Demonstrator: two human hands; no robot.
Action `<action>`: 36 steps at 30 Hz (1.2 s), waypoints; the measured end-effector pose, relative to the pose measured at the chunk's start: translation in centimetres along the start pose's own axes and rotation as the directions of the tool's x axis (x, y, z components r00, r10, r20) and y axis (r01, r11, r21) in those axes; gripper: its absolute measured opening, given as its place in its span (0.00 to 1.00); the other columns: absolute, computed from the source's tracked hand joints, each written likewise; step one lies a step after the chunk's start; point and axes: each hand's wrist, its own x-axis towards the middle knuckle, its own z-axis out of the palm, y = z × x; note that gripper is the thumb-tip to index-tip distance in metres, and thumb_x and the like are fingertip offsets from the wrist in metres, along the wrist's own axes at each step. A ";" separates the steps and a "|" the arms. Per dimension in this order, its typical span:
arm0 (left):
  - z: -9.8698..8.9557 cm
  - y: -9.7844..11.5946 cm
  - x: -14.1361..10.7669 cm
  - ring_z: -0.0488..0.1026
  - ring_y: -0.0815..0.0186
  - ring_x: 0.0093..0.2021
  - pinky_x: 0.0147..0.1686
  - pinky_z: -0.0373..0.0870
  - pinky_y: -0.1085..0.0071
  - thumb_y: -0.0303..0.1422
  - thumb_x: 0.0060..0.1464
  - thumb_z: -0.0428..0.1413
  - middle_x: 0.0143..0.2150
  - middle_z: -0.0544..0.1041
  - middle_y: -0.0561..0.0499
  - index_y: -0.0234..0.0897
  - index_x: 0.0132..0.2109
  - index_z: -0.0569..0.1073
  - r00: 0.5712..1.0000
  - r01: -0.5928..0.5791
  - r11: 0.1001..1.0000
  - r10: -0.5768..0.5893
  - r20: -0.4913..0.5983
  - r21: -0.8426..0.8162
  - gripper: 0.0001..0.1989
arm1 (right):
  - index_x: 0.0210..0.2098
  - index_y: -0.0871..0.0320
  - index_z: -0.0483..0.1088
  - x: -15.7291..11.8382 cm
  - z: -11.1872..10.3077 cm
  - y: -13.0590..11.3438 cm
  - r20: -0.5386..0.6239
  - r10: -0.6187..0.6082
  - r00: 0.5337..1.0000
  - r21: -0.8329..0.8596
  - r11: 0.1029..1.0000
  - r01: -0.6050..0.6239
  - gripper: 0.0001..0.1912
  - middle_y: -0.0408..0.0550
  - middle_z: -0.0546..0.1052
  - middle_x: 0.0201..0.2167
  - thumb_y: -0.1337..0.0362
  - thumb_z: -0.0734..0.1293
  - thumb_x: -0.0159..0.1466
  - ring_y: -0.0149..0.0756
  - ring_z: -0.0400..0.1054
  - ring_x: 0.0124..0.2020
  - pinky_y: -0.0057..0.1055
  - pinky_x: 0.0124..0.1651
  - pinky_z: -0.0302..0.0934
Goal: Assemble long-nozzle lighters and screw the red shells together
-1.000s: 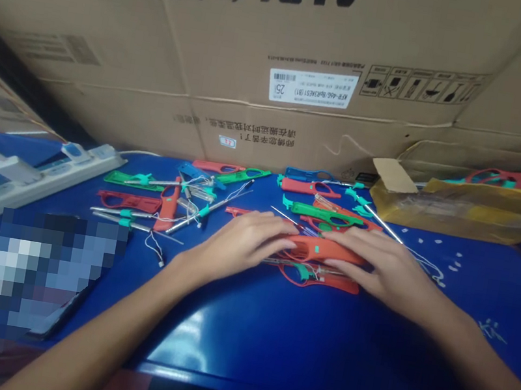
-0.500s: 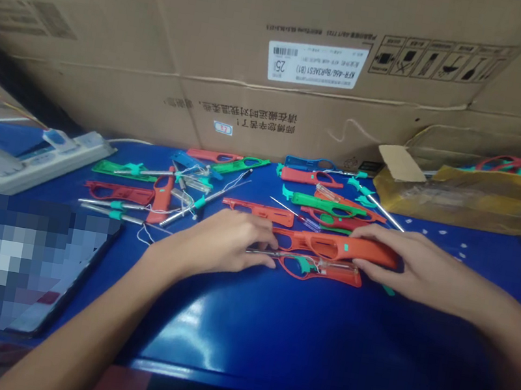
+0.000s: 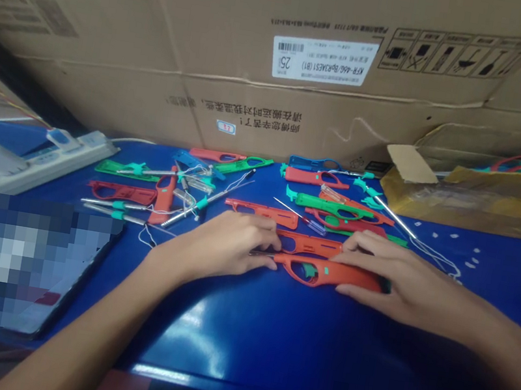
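My left hand (image 3: 238, 241) pinches the thin metal rod at the left end of an orange lighter-shaped body (image 3: 320, 273). My right hand (image 3: 377, 273) grips that body's thick right end, fingers above and thumb below. A green trigger (image 3: 310, 271) shows in its loop. The orange shell lies over the lower half, so the parts inside are hidden. Just behind it lies another orange half shell (image 3: 306, 245), close to the fingertips of both hands. A screwdriver (image 3: 310, 224) with a clear purple handle rests farther back.
Several green, red and blue shells (image 3: 333, 204) and metal rods with wires (image 3: 204, 202) lie behind my hands. At the left are a white power strip (image 3: 48, 161) and a blurred flat object (image 3: 81, 265). A taped carton (image 3: 501, 200) holds red parts; a large cardboard box (image 3: 193, 26) stands behind.
My right hand has brought the upper orange shell down toward me onto the lower half, covering its inner parts. The half shell behind is now uncovered. My left hand has barely moved.
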 end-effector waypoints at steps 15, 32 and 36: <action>0.7 0.2 0.1 0.78 0.62 0.43 0.36 0.68 0.65 0.37 0.67 0.56 0.46 0.80 0.50 0.40 0.46 0.80 1.000 -0.012 1.000 0.012 -0.003 0.027 0.10 | 0.52 0.51 0.73 0.3 1.1 0.3 -0.062 -0.031 0.998 -0.075 0.997 0.026 0.17 0.51 0.77 0.49 0.50 0.66 0.69 0.45 0.72 0.50 0.40 0.49 0.68; 0.7 0.6 0.2 0.78 0.63 0.41 0.34 0.67 0.64 0.37 0.67 0.55 0.43 0.79 0.52 0.41 0.45 0.80 1.000 0.017 0.997 -0.018 0.008 0.072 0.09 | 0.48 0.54 0.71 0.2 1.3 0.2 0.011 0.046 0.999 -0.065 0.997 -0.045 0.18 0.51 0.76 0.47 0.47 0.64 0.70 0.43 0.72 0.46 0.39 0.46 0.67; 0.8 0.7 0.1 0.78 0.62 0.42 0.35 0.67 0.65 0.36 0.66 0.56 0.43 0.80 0.52 0.41 0.45 0.80 1.000 0.021 0.996 -0.020 -0.011 0.085 0.09 | 0.47 0.54 0.72 0.3 1.1 0.0 0.007 0.052 0.999 -0.029 0.998 -0.052 0.19 0.50 0.76 0.46 0.46 0.63 0.70 0.42 0.72 0.45 0.37 0.45 0.66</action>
